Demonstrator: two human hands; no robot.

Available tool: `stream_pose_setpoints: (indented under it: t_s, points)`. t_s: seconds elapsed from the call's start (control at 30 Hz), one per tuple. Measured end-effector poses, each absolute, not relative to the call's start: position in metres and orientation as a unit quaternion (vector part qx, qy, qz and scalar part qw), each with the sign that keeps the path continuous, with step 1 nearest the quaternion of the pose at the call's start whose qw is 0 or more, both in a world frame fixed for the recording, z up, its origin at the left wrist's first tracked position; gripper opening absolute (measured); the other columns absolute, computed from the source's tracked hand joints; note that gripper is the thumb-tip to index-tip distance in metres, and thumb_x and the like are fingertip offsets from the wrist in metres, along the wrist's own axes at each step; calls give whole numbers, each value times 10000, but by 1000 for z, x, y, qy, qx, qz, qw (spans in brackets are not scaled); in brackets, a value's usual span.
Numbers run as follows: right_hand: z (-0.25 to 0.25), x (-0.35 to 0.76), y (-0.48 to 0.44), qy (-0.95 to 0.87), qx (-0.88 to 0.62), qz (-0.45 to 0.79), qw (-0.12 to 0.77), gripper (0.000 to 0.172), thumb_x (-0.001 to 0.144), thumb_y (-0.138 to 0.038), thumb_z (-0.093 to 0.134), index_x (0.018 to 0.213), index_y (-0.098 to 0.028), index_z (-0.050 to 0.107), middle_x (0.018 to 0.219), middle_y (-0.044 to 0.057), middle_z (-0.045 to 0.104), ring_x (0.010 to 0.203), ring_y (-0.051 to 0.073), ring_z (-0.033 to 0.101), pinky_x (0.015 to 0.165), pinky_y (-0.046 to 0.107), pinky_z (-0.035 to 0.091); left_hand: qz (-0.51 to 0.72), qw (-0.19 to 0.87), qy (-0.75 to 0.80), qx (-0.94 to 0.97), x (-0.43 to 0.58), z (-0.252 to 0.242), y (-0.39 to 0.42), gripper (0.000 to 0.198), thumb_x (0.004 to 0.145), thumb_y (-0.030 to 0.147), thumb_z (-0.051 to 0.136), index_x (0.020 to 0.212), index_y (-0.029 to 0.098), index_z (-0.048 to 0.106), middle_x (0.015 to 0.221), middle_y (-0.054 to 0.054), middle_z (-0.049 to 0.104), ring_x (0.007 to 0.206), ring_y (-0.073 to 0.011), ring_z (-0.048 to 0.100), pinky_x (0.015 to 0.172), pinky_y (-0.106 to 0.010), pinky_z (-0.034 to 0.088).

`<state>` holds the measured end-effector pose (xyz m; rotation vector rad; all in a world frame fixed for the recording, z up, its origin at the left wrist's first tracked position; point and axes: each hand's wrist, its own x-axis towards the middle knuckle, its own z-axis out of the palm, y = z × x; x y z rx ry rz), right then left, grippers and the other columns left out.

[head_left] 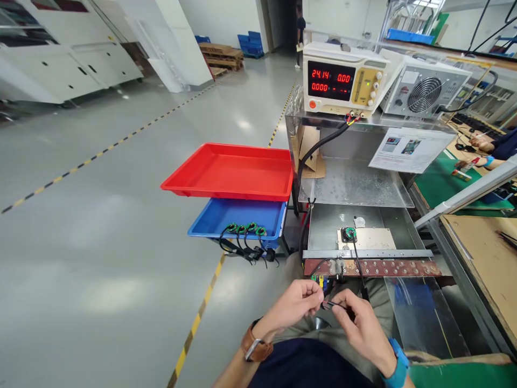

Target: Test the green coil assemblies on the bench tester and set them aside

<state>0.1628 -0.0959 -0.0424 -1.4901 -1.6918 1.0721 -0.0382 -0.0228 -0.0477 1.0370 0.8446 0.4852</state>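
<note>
Above my lap, my left hand [302, 302] is closed in a pinch at the end of a thin black cable [330, 304]. The fingers of my right hand [357, 320] pinch the same cable a little further along; a small reddish bit shows between the hands. Just beyond them, small green, yellow and blue connectors [320, 281] hang below a reddish-brown strip [375, 268] dotted with metal studs. On a metal plate [374, 239] sits a round part with a green ring [349, 234], its black lead [357, 261] running down over the strip.
Left of the bench, a red tray [226, 172] lies over a blue tray [210, 218] holding several green-ringed parts [251, 226] with dangling cables. A power supply [343, 78] with red digits stands on the shelf beside a fan-cooled unit [426, 89]. Another person's hands [480, 143] work at right.
</note>
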Motion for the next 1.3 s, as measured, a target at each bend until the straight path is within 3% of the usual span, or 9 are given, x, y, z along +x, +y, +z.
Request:
stream_pose_setpoints:
  t_s: [0.13,0.23,0.43,0.53,0.7,0.8,0.93,1.1,1.3]
  points:
    - [-40,163,-93,-690,-496,423,314,260,1027,-359,513,918,-205,693,822,40,681,770,174,604,718,273,427,132,866,310,369,-50,-62,-28,355,733,441,791,692,139,610,564,22,552,504,-76,447,504,-229,241]
    - [-44,161,-85,-683,-461,456,336,256,1012,-373,556,924,-197,719,809,42,700,752,170,613,704,263,433,111,904,269,314,-52,-73,-33,423,649,476,820,637,162,538,526,48,458,463,-67,369,489,-240,204]
    - [-68,144,-76,-600,-462,533,377,337,967,-476,611,895,-168,725,778,47,715,711,168,631,671,251,453,205,892,292,279,-41,-95,-45,619,522,615,858,692,207,425,561,82,384,465,-45,307,478,-223,198]
    - [-80,132,-77,-557,-504,530,393,362,970,-497,591,874,-163,693,779,53,709,714,176,633,680,259,470,298,828,375,291,-31,-111,-49,580,651,673,769,774,212,441,599,89,384,478,-54,313,476,-211,234]
    - [-97,117,-76,-569,-639,358,374,341,1010,-452,500,889,-177,662,739,38,682,638,158,599,614,239,417,417,648,538,342,-24,-130,-53,410,897,583,588,969,179,585,784,8,577,643,-117,501,562,-230,378]
    - [-102,112,-72,-604,-652,306,342,326,1026,-412,450,901,-185,647,728,28,676,613,153,603,607,238,387,431,558,571,420,-26,-131,-55,311,940,463,568,1065,188,639,961,-48,660,856,-175,611,746,-287,492]
    - [-102,106,-66,-608,-658,300,326,316,1033,-382,420,893,-195,632,747,27,695,639,164,642,623,238,384,403,403,565,596,-28,-127,-58,258,1004,319,459,1121,207,661,1150,-83,672,1055,-204,646,911,-349,530]
    - [-101,104,-61,-600,-669,310,312,289,1015,-341,428,867,-203,635,761,33,721,662,179,678,628,236,404,341,274,553,709,-25,-129,-57,285,1005,202,439,1203,204,644,1178,-91,671,1087,-217,659,919,-358,562]
    - [-103,104,-59,-600,-675,296,311,304,1007,-345,431,850,-204,651,723,48,717,659,194,690,618,236,428,306,174,535,768,-25,-127,-51,290,1001,149,413,1134,177,669,1057,-90,690,982,-231,682,814,-351,600]
